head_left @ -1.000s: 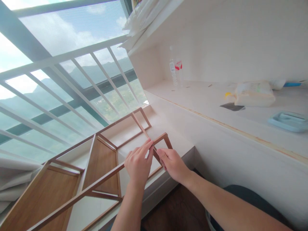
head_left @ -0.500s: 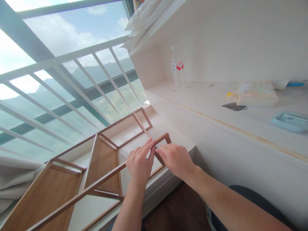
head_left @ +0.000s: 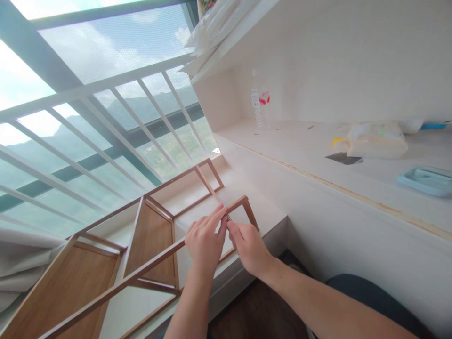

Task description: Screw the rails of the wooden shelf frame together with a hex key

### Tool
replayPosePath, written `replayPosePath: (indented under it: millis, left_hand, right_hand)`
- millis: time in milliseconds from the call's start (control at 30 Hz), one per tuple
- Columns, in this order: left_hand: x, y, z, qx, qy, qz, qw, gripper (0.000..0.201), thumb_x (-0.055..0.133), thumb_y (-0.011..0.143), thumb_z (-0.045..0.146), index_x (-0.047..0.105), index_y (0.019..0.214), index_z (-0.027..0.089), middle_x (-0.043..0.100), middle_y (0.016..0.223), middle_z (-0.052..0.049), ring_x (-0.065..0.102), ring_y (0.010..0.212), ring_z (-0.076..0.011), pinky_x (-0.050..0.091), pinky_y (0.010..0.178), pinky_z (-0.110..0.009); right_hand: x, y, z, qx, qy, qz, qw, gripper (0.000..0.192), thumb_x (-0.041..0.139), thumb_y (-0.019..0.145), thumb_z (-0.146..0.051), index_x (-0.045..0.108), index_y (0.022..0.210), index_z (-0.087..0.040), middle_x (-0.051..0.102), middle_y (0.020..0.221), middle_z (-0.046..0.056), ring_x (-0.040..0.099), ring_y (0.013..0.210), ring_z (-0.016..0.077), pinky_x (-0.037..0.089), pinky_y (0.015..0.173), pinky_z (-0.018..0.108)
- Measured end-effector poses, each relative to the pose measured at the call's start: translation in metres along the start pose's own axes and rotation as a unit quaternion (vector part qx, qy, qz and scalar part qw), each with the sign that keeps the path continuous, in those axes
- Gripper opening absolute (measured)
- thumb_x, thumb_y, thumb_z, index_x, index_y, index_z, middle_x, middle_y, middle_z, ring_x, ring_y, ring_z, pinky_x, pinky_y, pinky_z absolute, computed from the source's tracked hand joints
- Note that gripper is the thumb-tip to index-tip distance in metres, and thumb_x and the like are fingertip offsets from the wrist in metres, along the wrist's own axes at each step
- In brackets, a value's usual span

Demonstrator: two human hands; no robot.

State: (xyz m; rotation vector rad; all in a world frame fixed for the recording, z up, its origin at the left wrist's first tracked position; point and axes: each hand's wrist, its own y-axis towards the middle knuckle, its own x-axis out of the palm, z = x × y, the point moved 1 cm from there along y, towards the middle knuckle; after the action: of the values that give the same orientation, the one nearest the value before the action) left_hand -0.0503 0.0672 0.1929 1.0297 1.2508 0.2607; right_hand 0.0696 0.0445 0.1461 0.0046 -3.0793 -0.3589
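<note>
A brown wooden rack frame point(head_left: 155, 259) with panel shelves lies tilted on the white ledge below the window. My left hand point(head_left: 206, 235) is closed around its near rail, where a crossbar point(head_left: 207, 182) meets it, with thumb and fingertips pressed at the joint. Close against those fingertips, my right hand point(head_left: 249, 245) pinches a thin metal rod point(head_left: 229, 218). Only a short bit of the rod shows between the two hands; its kind cannot be made out. Beyond the hands, the end piece point(head_left: 251, 214) of the frame sticks out to the right.
A white shelf point(head_left: 289, 141) on the right holds a clear plastic bottle point(head_left: 259, 108), a yellow-capped pouch point(head_left: 376, 141) and a light-blue plastic item point(head_left: 427, 180). White railing point(head_left: 134, 113) stands before the window. A grey curtain point(head_left: 24, 263) hangs left; a dark round object point(head_left: 367, 296) sits below right.
My right hand has turned and dropped slightly to the left, its wrist lower, and more of the frame's end piece now shows. My left hand stays in place on the rail.
</note>
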Motion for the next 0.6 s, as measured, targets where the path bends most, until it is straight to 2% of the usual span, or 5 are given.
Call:
replayPosePath:
  millis: [100, 200, 400, 500, 600]
  left_hand:
    - [0.001, 0.000, -0.001, -0.001, 0.001, 0.003, 1.000, 0.019, 0.067, 0.092, 0.024, 0.076, 0.107, 0.030, 0.079, 0.111, 0.005, 0.076, 0.081, -0.0180, 0.050, 0.073, -0.033]
    - [0.001, -0.001, -0.002, -0.001, -0.004, 0.001, 1.000, 0.017, 0.068, 0.092, 0.025, 0.076, 0.106, 0.030, 0.079, 0.112, 0.004, 0.076, 0.082, -0.0182, 0.050, 0.074, -0.033]
    - [0.001, -0.001, -0.001, -0.007, 0.010, -0.002, 1.000, 0.017, 0.068, 0.092, 0.027, 0.077, 0.106, 0.032, 0.078, 0.112, 0.005, 0.075, 0.081, -0.0187, 0.051, 0.073, -0.034]
    - [0.002, -0.001, -0.001, -0.008, 0.007, -0.006, 1.000, 0.018, 0.067, 0.092, 0.026, 0.077, 0.107, 0.032, 0.078, 0.113, 0.005, 0.076, 0.083, -0.0188, 0.051, 0.073, -0.034]
    - [0.002, -0.003, 0.000, -0.012, 0.006, -0.005, 1.000, 0.019, 0.067, 0.093, 0.026, 0.076, 0.108, 0.032, 0.078, 0.113, 0.004, 0.076, 0.082, -0.0182, 0.051, 0.073, -0.034]
  right_hand:
    - [0.010, -0.001, 0.001, 0.085, 0.216, -0.014, 0.973, 0.059, 0.044, 0.095, -0.070, 0.038, 0.059, -0.024, 0.032, 0.045, -0.007, 0.032, 0.040, 0.0100, 0.022, 0.044, 0.026]
    - [0.017, -0.003, 0.000, 0.153, 0.392, -0.031, 0.907, 0.057, 0.056, 0.088, -0.071, 0.041, 0.062, -0.023, 0.032, 0.042, -0.009, 0.032, 0.036, 0.0091, 0.021, 0.038, 0.024]
    - [0.014, -0.005, -0.004, 0.261, 0.567, -0.091, 0.776, 0.053, 0.066, 0.088, -0.060, 0.036, 0.066, -0.023, 0.031, 0.043, -0.011, 0.027, 0.039, 0.0070, 0.018, 0.039, 0.020]
    - [0.010, -0.005, -0.002, 0.254, 0.560, -0.103, 0.782, 0.055, 0.065, 0.089, -0.061, 0.035, 0.065, -0.023, 0.032, 0.044, -0.010, 0.026, 0.041, 0.0074, 0.018, 0.039, 0.020]
    - [0.005, -0.004, 0.004, 0.202, 0.477, -0.073, 0.852, 0.059, 0.062, 0.086, -0.071, 0.035, 0.064, -0.023, 0.035, 0.047, -0.009, 0.030, 0.040, 0.0077, 0.018, 0.038, 0.021]
